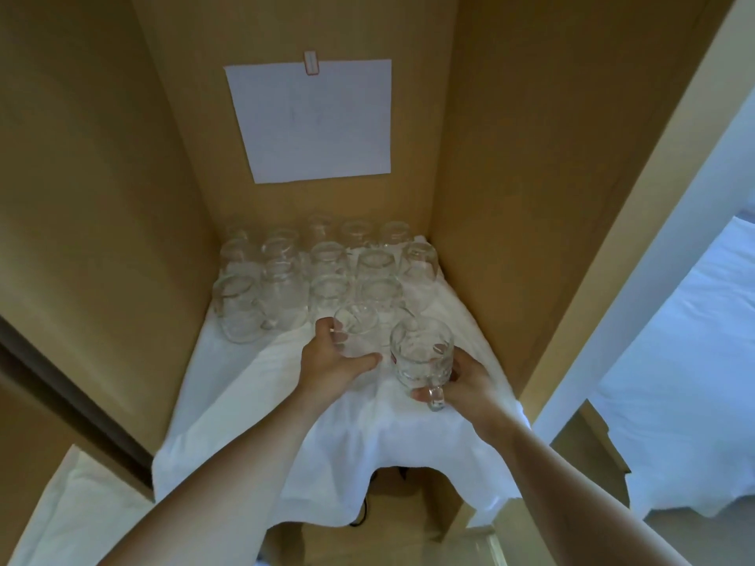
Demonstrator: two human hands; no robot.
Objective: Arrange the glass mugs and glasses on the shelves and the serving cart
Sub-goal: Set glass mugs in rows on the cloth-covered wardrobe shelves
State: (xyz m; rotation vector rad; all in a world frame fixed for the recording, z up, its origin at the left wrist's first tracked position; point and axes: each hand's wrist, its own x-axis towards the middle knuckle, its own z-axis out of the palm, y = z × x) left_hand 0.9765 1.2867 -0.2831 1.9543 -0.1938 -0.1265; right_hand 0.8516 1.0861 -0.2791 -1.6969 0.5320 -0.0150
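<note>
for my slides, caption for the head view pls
Left hand and right hand each set a glass mug beside rows of mugs on a cloth-covered shelf.

Clear dimpled glass mugs stand on a white cloth between tan cardboard walls.

I have a single wide-angle view, worn on the head, looking forward and steeply down into a cardboard-walled alcove. It sits close above the cloth-covered shelf, with both forearms reaching in from the bottom edge. The back wall's paper sheet fills the upper centre; lines bow at the edges. No second view overlaps it.
</note>
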